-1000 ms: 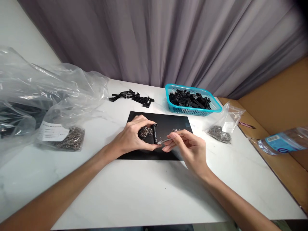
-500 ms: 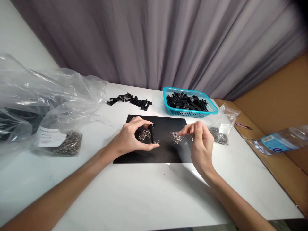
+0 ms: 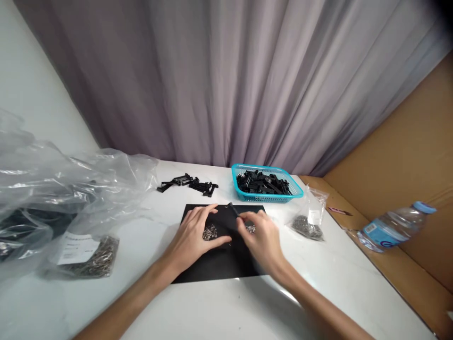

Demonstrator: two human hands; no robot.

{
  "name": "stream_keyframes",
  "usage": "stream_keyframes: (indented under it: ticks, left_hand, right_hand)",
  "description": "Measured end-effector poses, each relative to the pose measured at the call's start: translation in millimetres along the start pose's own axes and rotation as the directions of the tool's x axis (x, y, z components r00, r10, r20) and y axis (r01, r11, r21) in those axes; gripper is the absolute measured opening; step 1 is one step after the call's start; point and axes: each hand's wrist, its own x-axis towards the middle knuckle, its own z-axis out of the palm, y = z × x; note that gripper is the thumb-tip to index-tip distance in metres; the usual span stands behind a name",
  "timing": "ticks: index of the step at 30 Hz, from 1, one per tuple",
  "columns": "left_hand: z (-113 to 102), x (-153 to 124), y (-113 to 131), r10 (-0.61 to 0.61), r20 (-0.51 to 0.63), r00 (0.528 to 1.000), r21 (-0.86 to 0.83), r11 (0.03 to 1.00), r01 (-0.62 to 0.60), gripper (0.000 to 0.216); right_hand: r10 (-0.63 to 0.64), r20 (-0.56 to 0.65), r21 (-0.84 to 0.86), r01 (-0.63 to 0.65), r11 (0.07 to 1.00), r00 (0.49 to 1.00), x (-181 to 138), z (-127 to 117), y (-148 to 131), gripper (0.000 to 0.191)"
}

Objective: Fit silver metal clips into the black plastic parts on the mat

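1 slim black plastic bar (image 3: 233, 209), blurred in detail, is tilted over the far part of the black mat (image 3: 219, 264). The right hand (image 3: 264, 236) grips its near end. The left hand (image 3: 191, 234) is open, thumb and fingers spread; between them shows 1 metal-clip pile (image 3: 210, 232). Beyond, the blue basket (image 3: 268, 196) contains black parts (image 3: 262, 182).

Table: white top (image 3: 198, 311) with faint grey veining; I see a black mat (image 3: 222, 267) lying flat near its middle. Behind the mat, toward the curtain side, sit a loose cluster of black plastic parts (image 3: 182, 180) and, right of them, a blue basket (image 3: 244, 194). A large clear plastic bag (image 3: 106, 174) and a labelled bag (image 3: 101, 257) occupy the left, a smaller bag (image 3: 306, 227) the right.
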Motion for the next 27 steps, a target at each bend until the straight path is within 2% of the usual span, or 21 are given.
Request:
stream_keyframes:
  ticks: [2, 4, 5, 9, 12, 15, 18, 22, 27]
  left_hand:
    - [-2.4, 1.4, -6.5, 0.005, -0.062, 0.998, 0.02, 1.0, -0.003, 0.04]
    - [-5.8, 2.8, -12.8, 0.016, -0.087, 0.996, 0.06, 0.998, -0.011, 0.011]
    - [-7.4, 3.4, -15.5, 0.024, -0.085, 0.996, 0.08, 0.997, -0.018, 0.006]
    - [-11.2, 4.2, -21.7, 0.033, -0.128, 0.991, 0.13, 0.991, -0.016, 0.009]
    - [-12.2, 4.7, -24.6, 0.022, -0.175, 0.984, 0.158, 0.987, 0.005, 0.018]
    - [-13.2, 5.7, -29.1, -0.006, -0.216, 0.976, 0.184, 0.982, 0.047, 0.021]
    - [-14.8, 6.6, -34.0, -0.041, -0.232, 0.972, 0.206, 0.974, 0.091, 0.023]
    - [-16.8, 7.3, -36.7, -0.082, -0.217, 0.973, 0.212, 0.969, 0.129, 0.023]
    - [-15.1, 7.6, -33.6, -0.117, -0.173, 0.978, 0.186, 0.971, 0.149, 0.021]
  right_hand:
    - [-0.013, -0.057, -0.052, 0.01, 0.999, 0.998, 28.0, -4.6, 16.0, 0.022]
    - [-0.029, -0.077, -0.282, 0.006, 0.96, 0.997, 60.1, -8.2, 30.6, 0.028]
    - [-0.007, -0.071, -0.382, -0.02, 0.924, 0.997, 75.9, -8.7, 36.2, 0.031]
    - [0.027, -0.082, -0.448, -0.061, 0.892, 0.996, 119.3, 4.8, 36.6, 0.037]
    - [-0.008, -0.022, -0.453, -0.003, 0.891, 1.0, 120.6, 35.7, 10.8, 0.034]
    - [-0.107, 0.15, -0.409, 0.16, 0.898, 0.983, 104.5, 74.6, -23.7, 0.028]
    - [-0.142, 0.265, -0.353, 0.233, 0.906, 0.954, 91.2, 103.3, -45.8, 0.024]
    - [-0.111, 0.338, -0.302, 0.219, 0.928, 0.935, 91.5, 116.2, -45.7, 0.024]
    - [-0.063, 0.374, -0.22, 0.154, 0.963, 0.925, 99.9, 112.5, -34.9, 0.019]
